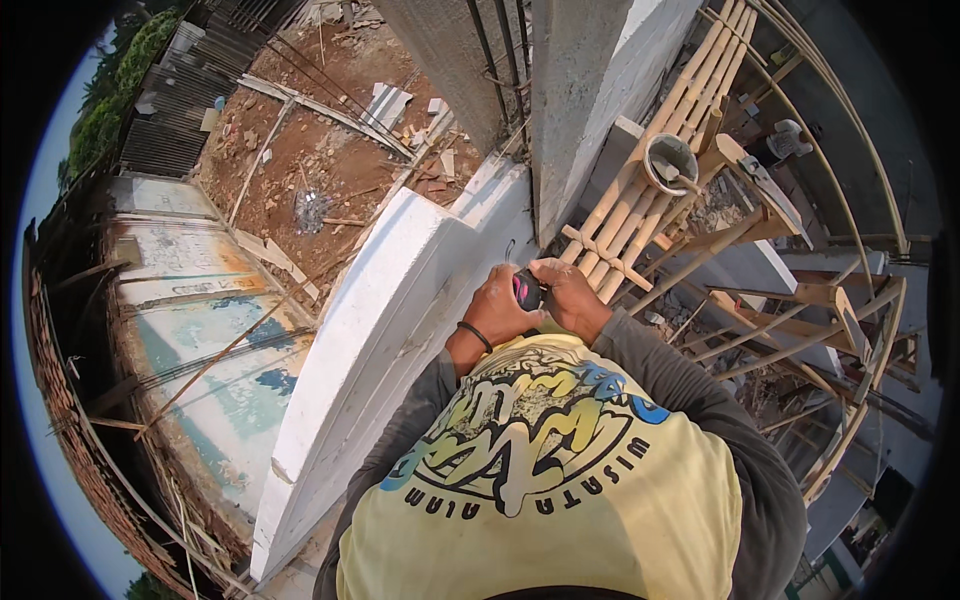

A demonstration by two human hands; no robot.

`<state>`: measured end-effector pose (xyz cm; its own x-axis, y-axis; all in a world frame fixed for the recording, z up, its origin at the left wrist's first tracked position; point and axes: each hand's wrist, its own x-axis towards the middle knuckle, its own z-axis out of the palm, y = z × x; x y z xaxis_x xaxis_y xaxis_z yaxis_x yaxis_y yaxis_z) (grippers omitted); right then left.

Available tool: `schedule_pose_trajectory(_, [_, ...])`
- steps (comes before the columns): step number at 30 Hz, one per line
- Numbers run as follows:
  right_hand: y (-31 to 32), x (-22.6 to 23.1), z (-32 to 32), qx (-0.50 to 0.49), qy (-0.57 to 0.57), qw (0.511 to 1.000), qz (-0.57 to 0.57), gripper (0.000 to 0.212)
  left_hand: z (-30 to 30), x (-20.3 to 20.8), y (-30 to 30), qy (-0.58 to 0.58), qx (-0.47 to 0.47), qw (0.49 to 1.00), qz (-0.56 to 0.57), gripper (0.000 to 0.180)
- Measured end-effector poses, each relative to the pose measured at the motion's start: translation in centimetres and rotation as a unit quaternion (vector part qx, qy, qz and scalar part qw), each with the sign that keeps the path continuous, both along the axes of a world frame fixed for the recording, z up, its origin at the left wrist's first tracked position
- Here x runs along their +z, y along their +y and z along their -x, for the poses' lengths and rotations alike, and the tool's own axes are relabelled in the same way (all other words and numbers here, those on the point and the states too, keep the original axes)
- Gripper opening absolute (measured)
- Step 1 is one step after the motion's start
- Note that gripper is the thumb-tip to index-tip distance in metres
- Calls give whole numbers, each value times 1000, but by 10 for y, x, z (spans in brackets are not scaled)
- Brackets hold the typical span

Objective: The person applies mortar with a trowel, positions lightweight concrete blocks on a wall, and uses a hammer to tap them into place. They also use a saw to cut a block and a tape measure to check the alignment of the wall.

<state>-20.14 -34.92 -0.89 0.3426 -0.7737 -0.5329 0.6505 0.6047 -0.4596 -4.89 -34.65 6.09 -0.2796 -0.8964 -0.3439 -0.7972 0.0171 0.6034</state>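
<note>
Both hands meet in front of my chest, close to the top of the white block wall (340, 340). My left hand (497, 308), with a black band round the wrist, is closed round a small rounded black and pink tape measure (527, 290). From the other side my right hand (572, 297) grips it too, fingers bent and thumb near its top. Part of the case is hidden by the fingers. A short thin dark wire (510, 250) stands out of the wall just beyond my left hand.
A concrete column (570, 100) with bare steel bars (490, 60) rises ahead. At right, a bucket (670, 163) with a trowel in it stands on a bamboo platform (625, 215). Bamboo poles and timber (790, 290) lie beyond. Rubble-strewn earth (330, 160) lies below at left.
</note>
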Motion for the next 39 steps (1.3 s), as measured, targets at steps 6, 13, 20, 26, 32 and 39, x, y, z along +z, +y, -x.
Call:
schedule_pose_trajectory(6, [-91, -2, 54, -115, -12, 993, 36, 24, -48, 20, 5, -86, 77, 985, -131, 69])
schedule_pose_trajectory(13, [-116, -22, 32, 99, 549, 706, 436, 27, -78, 17, 61, -109, 174, 971, -126, 71])
schedule_pose_trajectory(20, [-147, -35, 3, 282, 662, 492, 490, 57, -103, -23, 103, -112, 237, 961, -90, 78])
schedule_pose_trajectory(26, [-151, -13, -32, 210, 723, 445, 484, 38, -106, -22, 108, -47, 260, 960, -96, 77])
schedule_pose_trajectory(32, [-173, -33, -24, 228, 768, 348, 487, 39, -117, -32, 99, -75, 206, 973, -69, 79])
schedule_pose_trajectory(39, [-109, -3, 20, 270, 734, 506, 364, 25, -115, -23, 72, -84, 181, 975, -94, 72])
